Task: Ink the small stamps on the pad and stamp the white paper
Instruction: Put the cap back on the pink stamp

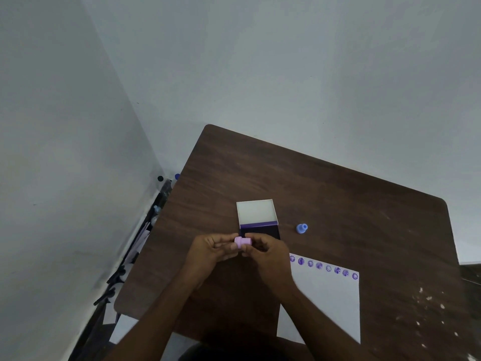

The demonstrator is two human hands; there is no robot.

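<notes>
A small lilac stamp (242, 241) lies sideways between my two hands, just in front of the ink pad. My left hand (210, 252) pinches its left end and my right hand (265, 252) pinches its right end. The ink pad (260, 231) has a dark purple inked face, partly hidden by my fingers, and its white lid (256, 211) stands open behind it. A blue stamp (302, 228) lies on the table to the right of the pad. The white paper (328, 303) sits at lower right, with a row of several purple prints (324, 268) along its far edge.
The brown wooden table (338, 199) has a far edge near the white wall and a left edge beside my left arm. Dark clutter and bottles (156, 212) sit on the floor by the left edge. White specks (426, 308) mark the table's right side.
</notes>
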